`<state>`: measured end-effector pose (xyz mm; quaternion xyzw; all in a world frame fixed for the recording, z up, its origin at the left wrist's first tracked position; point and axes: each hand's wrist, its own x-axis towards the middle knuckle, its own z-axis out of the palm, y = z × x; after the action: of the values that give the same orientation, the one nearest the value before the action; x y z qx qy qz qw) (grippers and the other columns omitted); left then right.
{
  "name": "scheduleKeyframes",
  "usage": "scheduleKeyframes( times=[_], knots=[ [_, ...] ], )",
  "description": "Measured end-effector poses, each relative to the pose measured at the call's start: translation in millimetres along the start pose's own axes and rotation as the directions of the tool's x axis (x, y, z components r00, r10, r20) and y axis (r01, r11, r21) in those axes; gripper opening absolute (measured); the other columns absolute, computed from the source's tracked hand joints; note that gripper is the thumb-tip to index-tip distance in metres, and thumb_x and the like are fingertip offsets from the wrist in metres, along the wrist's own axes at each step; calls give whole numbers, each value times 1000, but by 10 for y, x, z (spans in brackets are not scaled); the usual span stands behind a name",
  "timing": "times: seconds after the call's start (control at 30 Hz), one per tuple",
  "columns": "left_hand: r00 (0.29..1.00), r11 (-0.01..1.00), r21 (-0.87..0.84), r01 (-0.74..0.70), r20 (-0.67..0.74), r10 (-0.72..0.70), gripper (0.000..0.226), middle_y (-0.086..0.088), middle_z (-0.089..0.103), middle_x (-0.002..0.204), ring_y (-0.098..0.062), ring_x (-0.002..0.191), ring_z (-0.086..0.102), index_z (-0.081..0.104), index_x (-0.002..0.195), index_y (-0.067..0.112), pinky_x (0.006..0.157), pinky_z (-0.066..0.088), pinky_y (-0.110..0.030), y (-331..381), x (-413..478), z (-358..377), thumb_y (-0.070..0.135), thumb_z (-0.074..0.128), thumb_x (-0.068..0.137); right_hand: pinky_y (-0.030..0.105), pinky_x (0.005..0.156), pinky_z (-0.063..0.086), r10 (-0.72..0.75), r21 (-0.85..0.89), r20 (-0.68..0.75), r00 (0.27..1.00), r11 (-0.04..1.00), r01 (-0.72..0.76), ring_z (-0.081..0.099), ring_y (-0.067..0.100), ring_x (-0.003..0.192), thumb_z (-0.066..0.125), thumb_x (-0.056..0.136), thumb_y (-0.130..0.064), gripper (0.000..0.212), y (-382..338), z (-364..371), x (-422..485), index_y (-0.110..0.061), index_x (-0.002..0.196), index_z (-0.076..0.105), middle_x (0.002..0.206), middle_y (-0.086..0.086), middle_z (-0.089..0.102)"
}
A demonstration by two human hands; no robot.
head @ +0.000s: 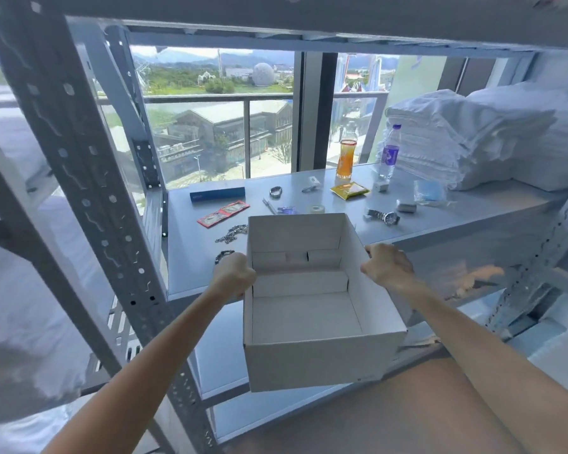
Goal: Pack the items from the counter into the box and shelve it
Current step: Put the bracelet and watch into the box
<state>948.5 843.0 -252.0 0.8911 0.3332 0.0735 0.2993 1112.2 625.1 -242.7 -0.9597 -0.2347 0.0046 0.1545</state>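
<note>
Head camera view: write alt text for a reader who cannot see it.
The left hand and the right hand grip the side walls of an open, empty white cardboard box at the front edge of a grey metal shelf. Behind it lie a wristwatch, red packets, a yellow packet, an orange drink bottle, a water bottle and folded white towels.

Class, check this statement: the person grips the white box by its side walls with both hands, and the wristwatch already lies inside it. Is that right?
Not quite. The left hand and right hand do grip the white box by its side walls, but the box is empty: the wristwatch lies on the counter beyond it, as the head view shows.
</note>
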Motion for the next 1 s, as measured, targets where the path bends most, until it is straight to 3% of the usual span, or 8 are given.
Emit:
scheduleKeyframes(
  times=[0.2, 0.4, 0.5, 0.67, 0.73, 0.8, 0.9, 1.0],
  knots=[
    [998, 989, -132, 70, 16, -69, 19, -16, 62, 78, -29, 69, 62, 61, 86, -1, 65, 53, -32, 42, 472, -98, -2, 46, 76, 29, 72, 37, 22, -46, 23, 1000, 999, -21, 58, 33, 104, 45, 82, -6, 17, -197, 24, 491, -9, 96, 55, 111, 16, 61],
    [997, 987, -148, 68, 45, -62, 13, -9, 59, 70, -22, 55, 59, 59, 82, 3, 38, 43, -18, 112, 1064, -183, 3, 46, 80, 28, 72, 38, 59, -57, -11, 998, 997, -60, 58, 31, 104, 45, 83, -8, 22, -362, 54, 1065, -8, 101, 59, 113, 14, 62],
    [998, 978, -201, 56, 52, -47, 12, -9, 57, 67, -22, 55, 57, 57, 73, 2, 42, 44, -22, 123, 1350, -202, 0, 48, 79, 28, 74, 39, 79, -54, -23, 997, 995, -80, 57, 31, 105, 46, 83, -9, 25, -400, 98, 1297, -8, 104, 59, 113, 14, 62],
    [998, 972, -230, 49, 37, -41, 20, -4, 49, 50, -13, 30, 46, 50, 56, 8, 33, 30, -13, 125, 1698, -221, 0, 51, 74, 27, 71, 38, 93, -40, -21, 995, 995, -94, 57, 32, 104, 46, 81, -7, 7, -465, 134, 1622, -13, 80, 50, 110, 14, 62],
    [999, 971, -236, 46, 40, -37, 16, -4, 51, 52, -16, 37, 50, 52, 60, 7, 31, 31, -13, 132, 1828, -227, 0, 50, 74, 27, 70, 36, 96, -37, -23, 995, 995, -97, 58, 32, 102, 46, 81, -8, 10, -495, 151, 1738, -14, 73, 45, 109, 13, 62],
    [999, 971, -235, 43, 43, -33, 14, -5, 52, 56, -20, 43, 50, 53, 64, 5, 32, 32, -14, 149, 1950, -232, -1, 49, 76, 28, 69, 35, 101, -47, -24, 995, 994, -102, 58, 32, 102, 46, 81, -9, 7, -522, 161, 1838, -14, 80, 50, 110, 12, 62],
    [998, 981, -190, 45, 48, -36, 13, -6, 52, 56, -21, 43, 49, 52, 65, 4, 30, 31, -14, 164, 2114, -236, -1, 47, 76, 29, 71, 34, 122, -70, -37, 992, 990, -124, 57, 31, 105, 45, 83, -10, 24, -554, 173, 1977, -13, 102, 59, 114, 12, 61],
    [998, 990, -132, 46, 50, -39, 9, -7, 54, 58, -19, 44, 50, 54, 73, 5, 31, 30, -14, 168, 2249, -238, 1, 47, 77, 29, 73, 35, 135, -72, -42, 990, 988, -137, 56, 32, 108, 45, 84, -11, 30, -576, 197, 2088, -14, 110, 59, 117, 12, 61]
  ],
)
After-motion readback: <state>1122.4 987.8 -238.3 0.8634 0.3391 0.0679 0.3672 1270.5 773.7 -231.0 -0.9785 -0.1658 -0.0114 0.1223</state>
